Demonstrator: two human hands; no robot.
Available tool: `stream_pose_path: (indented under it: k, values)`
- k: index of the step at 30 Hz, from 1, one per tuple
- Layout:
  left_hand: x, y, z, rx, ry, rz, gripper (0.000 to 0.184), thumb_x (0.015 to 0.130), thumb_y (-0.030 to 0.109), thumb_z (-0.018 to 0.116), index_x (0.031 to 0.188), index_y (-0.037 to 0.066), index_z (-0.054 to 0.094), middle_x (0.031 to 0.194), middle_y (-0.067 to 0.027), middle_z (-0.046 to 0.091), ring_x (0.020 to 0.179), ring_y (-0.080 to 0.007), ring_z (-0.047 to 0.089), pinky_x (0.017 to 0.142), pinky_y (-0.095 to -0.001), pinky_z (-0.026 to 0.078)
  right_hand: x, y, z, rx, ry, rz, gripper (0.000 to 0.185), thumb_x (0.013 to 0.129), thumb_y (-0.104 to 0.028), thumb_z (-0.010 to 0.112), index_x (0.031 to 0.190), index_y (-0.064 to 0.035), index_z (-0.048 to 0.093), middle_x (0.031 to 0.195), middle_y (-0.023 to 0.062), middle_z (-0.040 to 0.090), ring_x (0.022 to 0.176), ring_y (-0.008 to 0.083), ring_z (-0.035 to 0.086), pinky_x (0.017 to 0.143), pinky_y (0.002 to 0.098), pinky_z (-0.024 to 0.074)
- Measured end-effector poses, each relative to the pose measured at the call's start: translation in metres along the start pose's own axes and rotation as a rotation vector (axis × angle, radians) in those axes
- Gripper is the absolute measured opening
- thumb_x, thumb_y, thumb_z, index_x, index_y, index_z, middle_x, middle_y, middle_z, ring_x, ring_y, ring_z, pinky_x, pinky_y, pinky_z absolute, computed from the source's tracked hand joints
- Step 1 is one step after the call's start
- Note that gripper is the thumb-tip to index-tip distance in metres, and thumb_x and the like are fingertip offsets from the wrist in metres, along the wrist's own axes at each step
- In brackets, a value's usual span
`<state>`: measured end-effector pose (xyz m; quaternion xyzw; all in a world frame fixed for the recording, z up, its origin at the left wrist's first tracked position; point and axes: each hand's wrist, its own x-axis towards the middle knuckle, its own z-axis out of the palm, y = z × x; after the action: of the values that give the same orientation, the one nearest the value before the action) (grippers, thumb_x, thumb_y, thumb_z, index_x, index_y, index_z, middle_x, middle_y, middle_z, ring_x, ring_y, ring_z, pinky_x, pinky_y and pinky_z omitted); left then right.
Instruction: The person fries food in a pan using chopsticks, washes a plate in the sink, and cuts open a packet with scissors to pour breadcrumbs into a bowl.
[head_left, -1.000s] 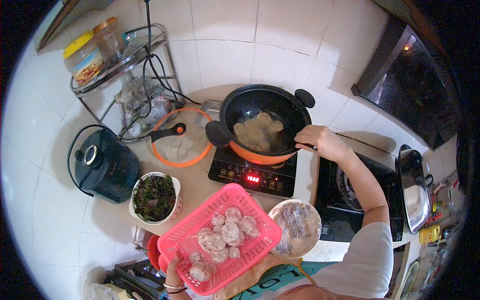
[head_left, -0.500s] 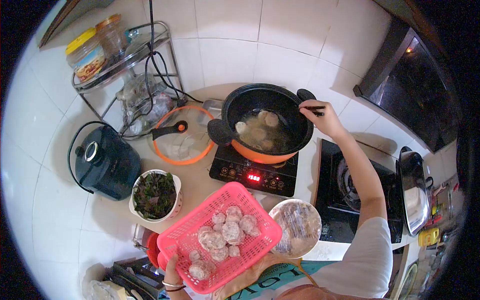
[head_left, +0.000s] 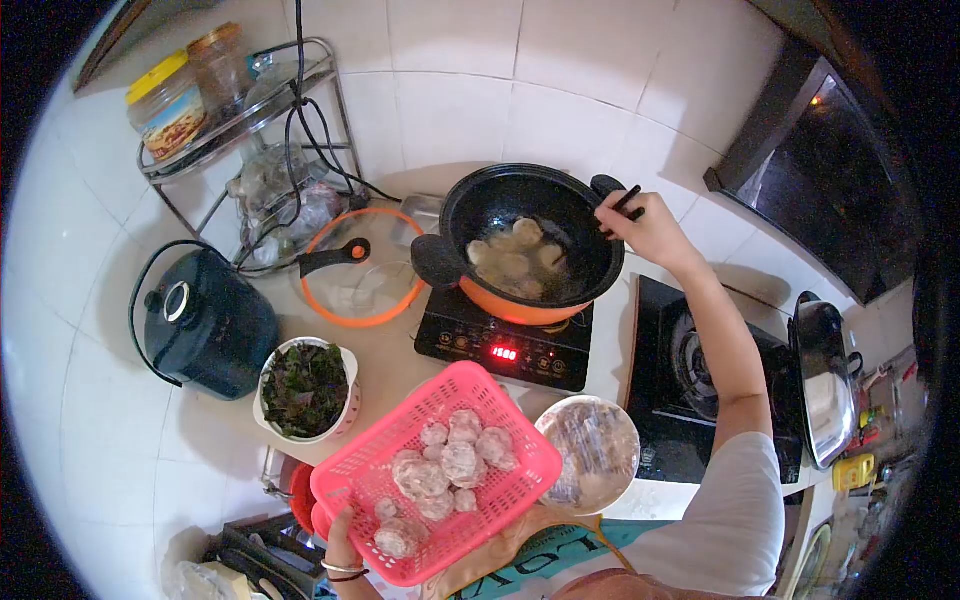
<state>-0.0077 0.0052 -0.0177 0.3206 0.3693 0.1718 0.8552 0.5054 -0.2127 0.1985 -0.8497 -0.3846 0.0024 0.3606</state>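
Note:
My left hand (head_left: 343,545) grips the near left corner of a pink perforated basket (head_left: 340,470), which holds several white-coated lumps (head_left: 463,465). Dark chopsticks (head_left: 628,200) are pinched in my right hand (head_left: 640,226), over the right rim of a black pan with an orange outside (head_left: 475,200). Several pale round pieces (head_left: 515,262) lie in liquid in the pan. Beneath the pan, the induction cooker (head_left: 470,345) has a lit red display.
At the left are a glass lid with orange rim (head_left: 365,318), a bowl of dark leaves (head_left: 308,390), a dark lidded pot (head_left: 210,325) and a wire rack (head_left: 240,125). A wrapped plate (head_left: 590,455) and a gas stove (head_left: 660,400) stand right.
My right hand has moved up along the pan's right side from its rim, and the chopsticks have tilted more upright. The pieces in the pan have shifted. The basket stays nearly in place.

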Motion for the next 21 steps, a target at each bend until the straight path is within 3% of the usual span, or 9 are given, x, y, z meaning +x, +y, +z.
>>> stream_pose_path:
  k: [2, 6, 9, 10, 16, 21]
  values:
    - [-0.002, 0.002, 0.006, -0.016, -0.012, 0.003, 0.055, 0.081, 0.027, 0.058, 0.128, 0.003, 0.044, 0.12, -0.0137, 0.055, 0.107, -0.03, 0.055, 0.093, -0.0421, 0.045, 0.003, 0.004, 0.005, 0.003, 0.082, -0.042, 0.016, 0.083, -0.013, 0.063, 0.083, 0.003, 0.066, 0.076, 0.0126, 0.067, 0.066, 0.0233, 0.064, 0.062, 0.0312, 0.0488]
    - [0.001, -0.003, -0.002, -0.032, -0.008, 0.004, 0.055, 0.082, 0.028, 0.058, 0.129, 0.003, 0.044, 0.121, -0.0141, 0.055, 0.108, -0.0303, 0.054, 0.095, -0.0422, 0.044, 0.001, 0.007, 0.023, -0.12, -0.044, -0.387, 0.017, 0.081, -0.014, 0.066, 0.083, 0.0029, 0.066, 0.087, 0.01, 0.067, 0.077, 0.0275, 0.063, 0.068, 0.0343, 0.0506]
    - [0.002, -0.004, -0.006, -0.026, -0.012, 0.001, 0.054, 0.083, 0.028, 0.056, 0.129, 0.003, 0.044, 0.121, -0.0141, 0.055, 0.109, -0.0299, 0.054, 0.095, -0.0422, 0.044, 0.001, 0.005, 0.029, -0.405, -0.195, -0.668, 0.015, 0.078, -0.012, 0.068, 0.086, -0.0011, 0.064, 0.083, 0.0098, 0.064, 0.078, 0.024, 0.061, 0.071, 0.0335, 0.0501]
    - [0.0, -0.001, -0.002, -0.017, -0.012, -0.003, 0.053, 0.083, 0.028, 0.056, 0.129, 0.002, 0.044, 0.121, -0.0142, 0.055, 0.109, -0.0298, 0.054, 0.095, -0.0423, 0.044, 0.0, 0.006, 0.032, -0.429, -0.208, -0.724, 0.017, 0.075, -0.016, 0.069, 0.084, -0.0033, 0.064, 0.081, 0.0084, 0.063, 0.08, 0.0273, 0.059, 0.072, 0.0368, 0.0501]
    - [-0.001, -0.001, 0.001, -0.019, 0.007, -0.013, 0.051, 0.086, 0.027, 0.055, 0.129, 0.002, 0.045, 0.121, -0.0142, 0.055, 0.108, -0.0296, 0.054, 0.094, -0.042, 0.045, 0.008, 0.012, 0.029, -0.561, -0.389, -0.884, 0.019, 0.075, -0.017, 0.068, 0.086, -0.0016, 0.063, 0.083, 0.0087, 0.063, 0.082, 0.0269, 0.059, 0.071, 0.0355, 0.0505]
    - [-0.002, -0.001, -0.001, -0.026, 0.011, -0.012, 0.049, 0.085, 0.027, 0.056, 0.127, 0.002, 0.046, 0.12, -0.0136, 0.056, 0.108, -0.029, 0.055, 0.094, -0.0415, 0.045, 0.005, 0.004, 0.023, -0.425, -0.238, -0.847, 0.017, 0.075, -0.013, 0.069, 0.086, -0.0012, 0.064, 0.084, 0.01, 0.065, 0.08, 0.0276, 0.061, 0.071, 0.0351, 0.0511]
